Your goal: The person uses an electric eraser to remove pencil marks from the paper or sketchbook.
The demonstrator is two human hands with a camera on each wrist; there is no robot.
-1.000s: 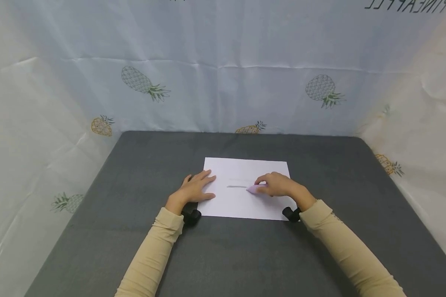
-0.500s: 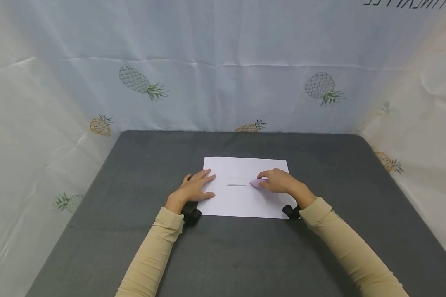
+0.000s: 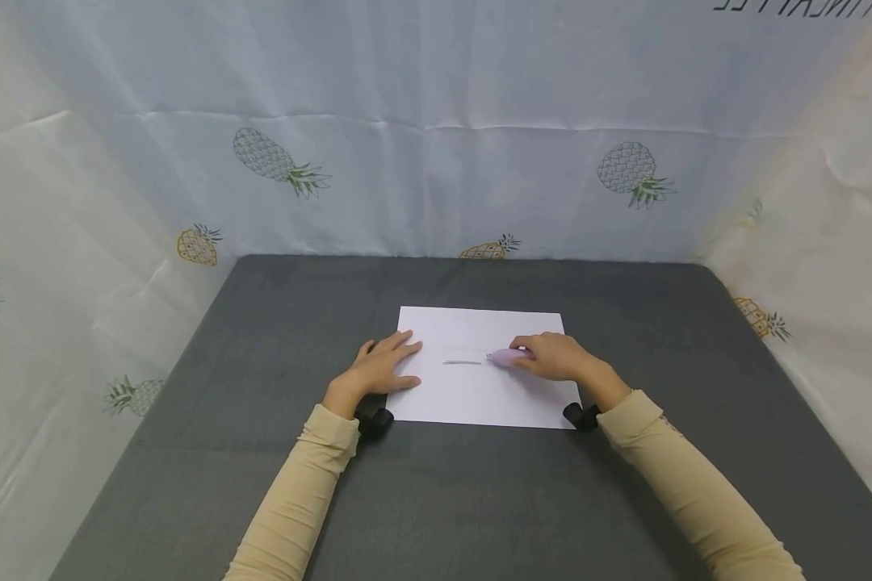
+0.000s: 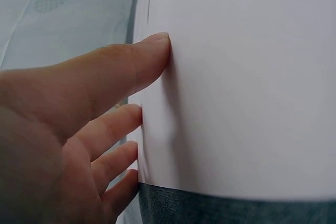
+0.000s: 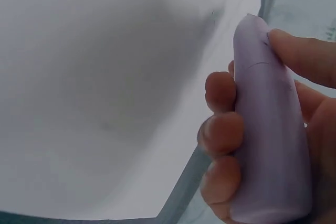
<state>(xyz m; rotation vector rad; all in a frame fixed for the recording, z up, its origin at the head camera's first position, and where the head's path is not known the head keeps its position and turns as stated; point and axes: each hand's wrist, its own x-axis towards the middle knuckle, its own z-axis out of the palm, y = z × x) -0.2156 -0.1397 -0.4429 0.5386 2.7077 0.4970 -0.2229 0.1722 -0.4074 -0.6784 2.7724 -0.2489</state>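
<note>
Sheet [image 3: 472, 327]: white, lying flat on the dark surface [image 3: 298, 323], about midway between the surface's left and right edges, well in from its far edge. A short dark line [image 3: 462, 363] runs across the middle of the sheet, roughly parallel to the surface's far edge; whether it is one stroke or two close ones cannot be made out.

Left hand [image 3: 376, 371]: rests on the sheet's left edge, fingers spread, thumb extended over the paper. Grip is relaxed and holds nothing.

Right hand [image 3: 555, 355]: over the sheet's right half, on the side towards the surface's right edge. Grip is curled round the lilac tool [image 3: 507, 357], thumb along one side, fingers along the other.

The tool has a thick barrel, a flat rear end and a narrow tip. Its tip points towards the surface's left edge and sits just beside the right end of the line; contact with the paper cannot be confirmed.

Both arms wear beige sleeves [image 3: 291, 492]. Beyond the surface's far edge hangs a pale cloth [image 3: 421, 177] printed with pineapples [image 3: 263, 153].
</note>
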